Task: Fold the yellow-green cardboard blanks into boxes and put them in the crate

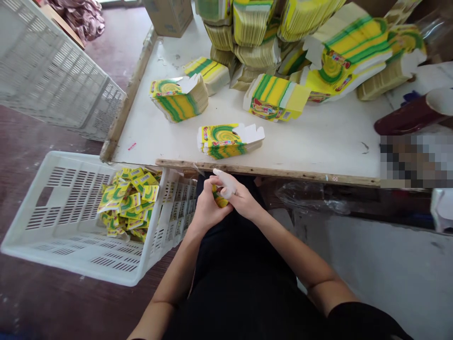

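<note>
Close to my body, just below the table's front edge, my left hand (208, 204) is curled around a small yellow carton (221, 201). My right hand (242, 199) meets it from the other side, fingers bent onto the same carton, with white covers on some fingers. Most of the carton is hidden by the fingers. On the table directly beyond lies a stack of flat yellow-green cartons (226, 140), white flaps pointing right. To the lower left, a pile of small yellow-green cartons (132, 200) fills part of a white plastic crate (85, 267).
More flat carton stacks (182, 97) lie on the white table (311, 146), with tall bundles (253, 28) behind. A wooden strip (283, 171) edges the table. A dark red cylinder (406, 115) lies at right. Another white crate (53, 71) stands at far left.
</note>
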Demonstrator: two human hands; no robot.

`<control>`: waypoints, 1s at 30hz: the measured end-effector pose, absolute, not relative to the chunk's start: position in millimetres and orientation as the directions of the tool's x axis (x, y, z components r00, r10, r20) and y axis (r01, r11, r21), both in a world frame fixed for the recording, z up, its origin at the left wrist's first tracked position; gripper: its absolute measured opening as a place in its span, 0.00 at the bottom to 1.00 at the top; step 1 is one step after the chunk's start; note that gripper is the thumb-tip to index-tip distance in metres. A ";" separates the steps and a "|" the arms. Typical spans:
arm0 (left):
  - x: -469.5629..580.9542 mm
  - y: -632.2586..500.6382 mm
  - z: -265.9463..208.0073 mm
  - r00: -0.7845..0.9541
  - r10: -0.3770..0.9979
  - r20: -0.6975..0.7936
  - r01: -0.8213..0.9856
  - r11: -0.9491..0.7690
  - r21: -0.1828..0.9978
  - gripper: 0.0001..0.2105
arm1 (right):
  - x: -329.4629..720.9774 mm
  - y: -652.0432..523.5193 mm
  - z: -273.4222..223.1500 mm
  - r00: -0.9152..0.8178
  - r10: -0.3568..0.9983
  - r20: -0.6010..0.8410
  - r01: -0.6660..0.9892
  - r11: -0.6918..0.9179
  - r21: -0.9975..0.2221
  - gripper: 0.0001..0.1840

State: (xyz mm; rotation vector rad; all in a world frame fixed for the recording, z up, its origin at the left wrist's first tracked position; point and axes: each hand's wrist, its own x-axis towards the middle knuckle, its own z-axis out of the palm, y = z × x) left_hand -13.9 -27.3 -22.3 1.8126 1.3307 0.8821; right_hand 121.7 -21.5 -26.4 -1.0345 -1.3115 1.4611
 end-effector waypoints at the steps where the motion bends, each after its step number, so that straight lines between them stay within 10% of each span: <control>1: -14.9 -25.7 -22.8 0.237 0.967 0.095 0.474 -0.200 0.857 0.23 | 123.2 -23.2 -24.7 -0.267 0.963 0.036 -0.029 0.029 -0.999 0.32; 6: -18.1 -23.0 -29.3 0.174 0.974 0.146 0.496 -0.215 0.842 0.28 | 125.7 -28.6 -25.0 -0.279 0.932 0.231 0.116 0.271 -0.955 0.24; 12: -19.3 -26.9 -28.9 0.098 0.981 0.169 0.675 -0.190 0.713 0.26 | 126.8 -21.4 -40.1 -0.097 0.985 0.141 0.075 0.148 -0.986 0.23; 30: -30.0 -19.6 -20.4 0.166 0.981 0.100 0.641 -0.184 0.745 0.21 | 153.8 -10.9 -23.4 -0.478 0.867 0.143 0.431 0.374 -0.822 0.16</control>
